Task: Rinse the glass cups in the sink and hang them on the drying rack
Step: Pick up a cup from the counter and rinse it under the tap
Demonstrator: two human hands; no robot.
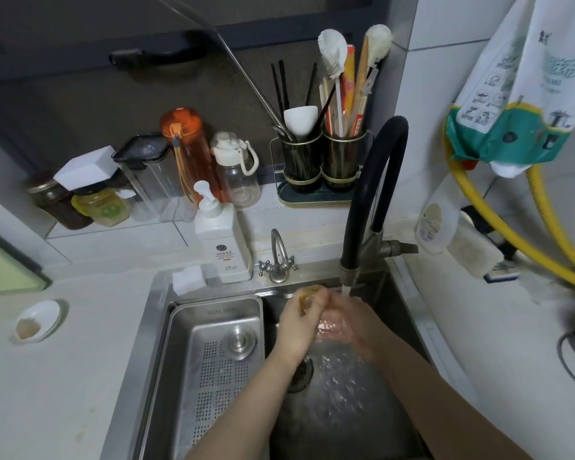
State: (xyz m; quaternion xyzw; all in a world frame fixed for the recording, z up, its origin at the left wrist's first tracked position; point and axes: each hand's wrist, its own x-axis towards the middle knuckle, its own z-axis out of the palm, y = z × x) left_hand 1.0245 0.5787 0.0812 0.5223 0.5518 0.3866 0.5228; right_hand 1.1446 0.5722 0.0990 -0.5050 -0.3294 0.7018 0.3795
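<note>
Over the steel sink [409, 313], both hands meet under the black faucet [349, 270], which runs water. My left hand [299, 323] is wrapped around a small amber-tinted glass cup [309, 292], whose rim shows above the fingers. My right hand [352, 323] is pressed against the cup from the right, wet and blurred by the falling stream, with its fingers partly hidden. Water splashes on the sink floor below. No drying rack for cups is in view.
A perforated steel drain tray [213, 370] fills the sink's left half. A soap dispenser [221, 244] and a small tap [279, 260] stand behind the sink. Bottles and jars [186, 161] and a utensil holder [322, 161] line the ledge. A small white dish [37, 322] sits on the left counter.
</note>
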